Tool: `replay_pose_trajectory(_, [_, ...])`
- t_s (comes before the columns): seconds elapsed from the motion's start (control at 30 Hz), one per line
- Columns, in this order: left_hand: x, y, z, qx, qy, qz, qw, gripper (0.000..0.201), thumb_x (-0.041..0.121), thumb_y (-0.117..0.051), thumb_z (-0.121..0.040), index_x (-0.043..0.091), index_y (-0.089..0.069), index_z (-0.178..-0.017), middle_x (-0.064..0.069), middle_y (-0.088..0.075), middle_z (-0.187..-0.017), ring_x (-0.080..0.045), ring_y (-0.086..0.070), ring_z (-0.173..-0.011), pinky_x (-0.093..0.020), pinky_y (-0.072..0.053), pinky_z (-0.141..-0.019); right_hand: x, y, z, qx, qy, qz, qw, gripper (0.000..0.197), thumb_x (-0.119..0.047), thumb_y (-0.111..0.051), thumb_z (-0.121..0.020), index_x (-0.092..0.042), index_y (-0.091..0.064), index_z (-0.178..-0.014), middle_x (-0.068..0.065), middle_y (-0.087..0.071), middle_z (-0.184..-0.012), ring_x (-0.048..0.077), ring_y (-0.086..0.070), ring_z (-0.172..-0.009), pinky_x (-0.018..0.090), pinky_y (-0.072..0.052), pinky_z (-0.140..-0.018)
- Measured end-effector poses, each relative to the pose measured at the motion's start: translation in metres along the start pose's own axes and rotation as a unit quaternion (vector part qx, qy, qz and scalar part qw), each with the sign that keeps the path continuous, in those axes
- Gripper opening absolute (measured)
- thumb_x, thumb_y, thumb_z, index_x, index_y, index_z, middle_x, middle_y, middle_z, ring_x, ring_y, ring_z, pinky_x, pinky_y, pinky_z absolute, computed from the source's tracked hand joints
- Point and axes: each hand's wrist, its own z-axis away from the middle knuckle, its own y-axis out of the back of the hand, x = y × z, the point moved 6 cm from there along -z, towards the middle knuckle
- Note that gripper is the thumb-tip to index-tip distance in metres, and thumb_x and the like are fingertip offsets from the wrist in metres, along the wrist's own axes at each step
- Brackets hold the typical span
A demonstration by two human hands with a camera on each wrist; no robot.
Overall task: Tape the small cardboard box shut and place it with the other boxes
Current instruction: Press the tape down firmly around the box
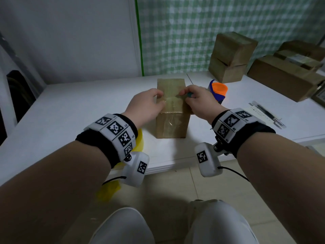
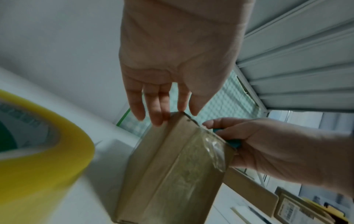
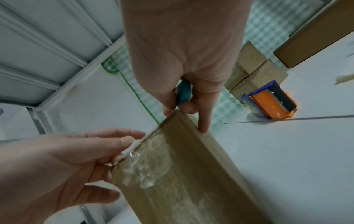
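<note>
The small cardboard box [image 1: 171, 124] stands on the white table [image 1: 70, 110] in front of me, with clear tape [image 1: 173, 102] across its top and down the near face. My left hand [image 1: 159, 98] rests straight fingers [image 2: 157, 115] on the box's top left edge, with the thumb by the crinkled tape end [image 3: 141, 171]. On the box's top right edge, my right hand [image 1: 184, 95] grips a small teal tool [image 3: 184, 94] in curled fingers. Its index finger [image 3: 203, 121] points down along the box's [image 3: 191, 166] side. The teal tool [image 2: 229, 141] also shows behind the box [image 2: 168, 174].
A yellow tape roll [image 2: 38, 151] lies at the table's near edge under my left wrist. An orange and blue tape dispenser [image 1: 218, 90] stands right of the box. Stacked cardboard boxes [image 1: 230, 57] and larger flat ones [image 1: 284, 76] fill the back right. A pen on paper [image 1: 267, 113] lies to the right.
</note>
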Motion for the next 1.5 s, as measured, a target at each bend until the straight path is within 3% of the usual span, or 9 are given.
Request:
replay_pose_trajectory(0.1, [0.01,0.004,0.003,0.033,-0.075,-0.016,0.997,0.034,0.026,-0.058,-0.088,0.025,-0.062,-0.122,0.001,-0.053,-0.106,-0.015,-0.054,-0.102,-0.016,-0.033,-0.085,0.009,0.003,-0.001,0.031,-0.041,-0.045,0.998,0.036,0.005,-0.034,-0.088,-0.012,-0.061,-0.104,0.007,-0.054,-0.091,0.031,-0.061,-0.076,0.046,-0.06,-0.073])
replay_pose_trajectory(0.2, [0.015,-0.008,0.002,-0.027,-0.123,-0.066,0.99,0.036,0.031,-0.053,-0.092,0.023,-0.061,-0.125,-0.003,-0.054,-0.131,-0.017,-0.047,-0.123,-0.023,-0.031,-0.101,0.028,0.0,0.001,0.037,-0.096,-0.048,0.994,0.039,0.006,-0.033,-0.086,-0.02,-0.056,-0.103,0.009,-0.053,-0.103,0.03,-0.063,-0.08,0.041,-0.061,-0.069])
replay_pose_trajectory(0.5, [0.004,-0.017,0.002,-0.118,-0.108,-0.081,0.984,0.05,0.038,-0.047,-0.094,0.022,-0.041,-0.142,0.003,-0.031,-0.155,-0.014,-0.031,-0.142,-0.027,-0.021,-0.116,0.052,-0.025,0.009,-0.092,-0.176,-0.001,0.98,0.039,-0.004,-0.032,-0.092,-0.014,-0.058,-0.12,0.013,-0.059,-0.103,0.033,-0.066,-0.095,0.043,-0.059,-0.076])
replay_pose_trajectory(0.67, [0.008,-0.014,-0.001,-0.083,-0.091,-0.083,0.989,0.058,0.051,-0.056,-0.085,0.024,-0.05,-0.135,0.006,-0.04,-0.15,-0.013,-0.041,-0.136,-0.028,-0.029,-0.112,0.026,-0.004,0.003,0.021,-0.063,0.0,0.998,0.037,-0.026,-0.039,-0.095,-0.015,-0.058,-0.126,0.009,-0.063,-0.113,0.022,-0.058,-0.098,0.048,-0.052,-0.093])
replay_pose_trajectory(0.83, [0.011,-0.014,-0.003,-0.092,-0.093,-0.123,0.984,0.059,0.055,-0.055,-0.083,0.026,-0.052,-0.134,0.005,-0.044,-0.148,-0.017,-0.043,-0.135,-0.031,-0.032,-0.11,0.006,0.002,0.007,0.042,0.024,0.027,0.998,0.038,-0.039,-0.052,-0.091,-0.024,-0.058,-0.125,0.003,-0.051,-0.109,0.015,-0.052,-0.096,0.027,-0.043,-0.086])
replay_pose_trajectory(1.03, [0.003,0.011,0.015,0.089,-0.031,-0.041,0.995,0.031,0.045,-0.061,-0.081,0.024,-0.067,-0.103,0.001,-0.058,-0.09,-0.02,-0.058,-0.094,-0.026,-0.039,-0.074,0.019,-0.004,0.017,-0.01,-0.044,-0.024,0.999,0.044,-0.043,-0.061,-0.083,-0.027,-0.054,-0.123,0.002,-0.061,-0.079,0.022,-0.063,-0.068,0.046,-0.06,-0.072])
replay_pose_trajectory(1.2, [-0.006,-0.017,0.031,-0.054,0.069,0.155,0.984,0.044,0.019,-0.063,-0.083,0.018,-0.043,-0.122,-0.013,-0.073,-0.081,-0.027,-0.069,-0.064,-0.036,-0.057,-0.064,0.03,-0.009,0.03,-0.091,-0.104,-0.1,0.985,0.081,-0.032,-0.074,-0.078,-0.024,-0.029,-0.145,0.013,-0.071,-0.079,0.026,-0.067,-0.063,0.041,-0.061,-0.069])
replay_pose_trajectory(1.37, [-0.008,-0.021,0.033,-0.049,0.113,0.262,0.957,0.051,0.006,-0.069,-0.079,0.02,-0.04,-0.119,-0.013,-0.07,-0.076,-0.022,-0.065,-0.058,-0.032,-0.056,-0.06,0.03,-0.02,0.037,-0.125,-0.12,-0.171,0.97,0.081,-0.007,-0.072,-0.08,-0.021,-0.03,-0.147,0.022,-0.072,-0.089,0.025,-0.068,-0.061,0.028,-0.058,-0.052])
replay_pose_trajectory(1.5, [-0.008,-0.022,0.032,-0.032,0.109,0.246,0.962,0.053,0.003,-0.072,-0.074,0.021,-0.044,-0.115,-0.012,-0.068,-0.07,-0.022,-0.064,-0.058,-0.032,-0.057,-0.063,0.029,-0.02,0.037,-0.089,-0.134,-0.225,0.961,0.078,0.002,-0.07,-0.08,-0.014,-0.03,-0.146,0.019,-0.069,-0.078,0.025,-0.066,-0.06,0.031,-0.059,-0.059])
